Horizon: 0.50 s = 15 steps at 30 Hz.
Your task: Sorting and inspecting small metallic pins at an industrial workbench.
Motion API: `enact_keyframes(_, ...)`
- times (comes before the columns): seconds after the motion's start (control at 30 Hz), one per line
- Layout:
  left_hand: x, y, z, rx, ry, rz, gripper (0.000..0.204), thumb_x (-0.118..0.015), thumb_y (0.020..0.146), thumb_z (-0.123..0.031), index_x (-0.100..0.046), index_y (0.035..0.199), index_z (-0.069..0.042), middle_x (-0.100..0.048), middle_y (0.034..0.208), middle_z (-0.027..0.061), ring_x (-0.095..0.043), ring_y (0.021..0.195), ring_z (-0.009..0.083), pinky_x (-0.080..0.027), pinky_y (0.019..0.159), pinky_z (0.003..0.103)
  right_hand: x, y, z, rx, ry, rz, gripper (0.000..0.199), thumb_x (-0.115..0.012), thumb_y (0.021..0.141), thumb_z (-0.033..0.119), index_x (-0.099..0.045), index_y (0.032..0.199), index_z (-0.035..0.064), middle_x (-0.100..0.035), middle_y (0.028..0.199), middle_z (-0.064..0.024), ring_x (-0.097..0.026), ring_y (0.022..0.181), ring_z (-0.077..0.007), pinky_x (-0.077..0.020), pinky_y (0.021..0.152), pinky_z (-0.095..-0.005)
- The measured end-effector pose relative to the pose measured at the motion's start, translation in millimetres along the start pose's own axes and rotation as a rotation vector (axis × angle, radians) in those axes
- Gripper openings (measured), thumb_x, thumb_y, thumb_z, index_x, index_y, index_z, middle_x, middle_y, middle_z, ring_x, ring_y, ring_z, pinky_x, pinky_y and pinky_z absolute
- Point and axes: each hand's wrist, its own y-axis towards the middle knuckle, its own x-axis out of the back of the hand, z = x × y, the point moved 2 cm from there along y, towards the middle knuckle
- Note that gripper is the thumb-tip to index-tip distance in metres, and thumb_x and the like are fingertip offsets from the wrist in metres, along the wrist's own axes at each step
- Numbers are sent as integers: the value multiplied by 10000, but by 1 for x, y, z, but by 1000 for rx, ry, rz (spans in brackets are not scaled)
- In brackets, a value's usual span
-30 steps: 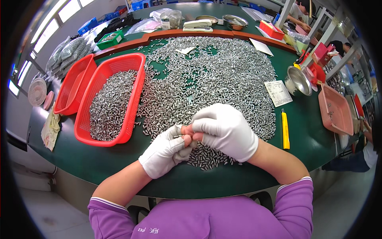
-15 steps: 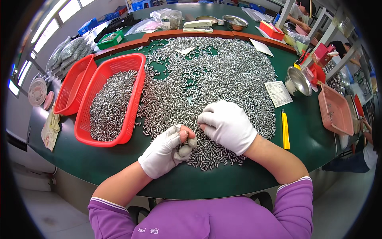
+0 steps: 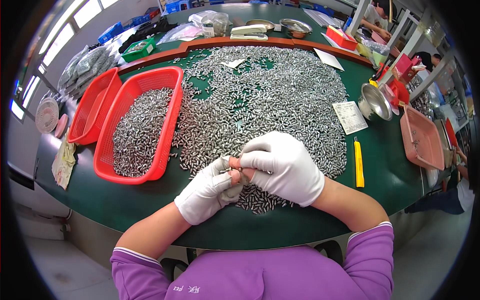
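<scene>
Holding my white-gloved left hand (image 3: 205,192) and white-gloved right hand (image 3: 289,167) tip to tip, I have thumbs and fingertips drawn close; whether they pinch anything I cannot tell. Small silver capsule-shaped metal pieces (image 3: 290,100) spread across the dark green surface (image 3: 250,232) from ten to two o'clock, my right hand the nearer; their long axes point every way. Toward ten o'clock from my left hand, a red perforated plastic basket (image 3: 170,125) of similar pieces runs lengthwise from one to seven o'clock.

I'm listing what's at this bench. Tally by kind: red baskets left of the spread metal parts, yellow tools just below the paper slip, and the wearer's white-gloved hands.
Red baskets: 2
Yellow tool: 1
White-gloved hands: 2
Total: 5
</scene>
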Motion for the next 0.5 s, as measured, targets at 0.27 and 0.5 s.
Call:
enact_keyframes(0.27,-3,-1,0,-28,3,-18,187,-661,933,-175,-530,1054,-120,-514,846,-42,-401,660,44,-325,583,188,2,4,5,52,-55,97,223,-702,766,140,-688,982,84,-665,895,-83,-637,739,-287,-530,650,-384)
enact_keyframes(0.5,0,-1,-1,-73,-17,-57,161,-642,942,-206,-549,1023,-103,-582,885,20,-407,624,63,-337,571,197,-1,-10,-21,-246,-297,299,343,-667,833,220,-643,1140,69,-654,1034,-106,-635,911,-314,-519,783,-409)
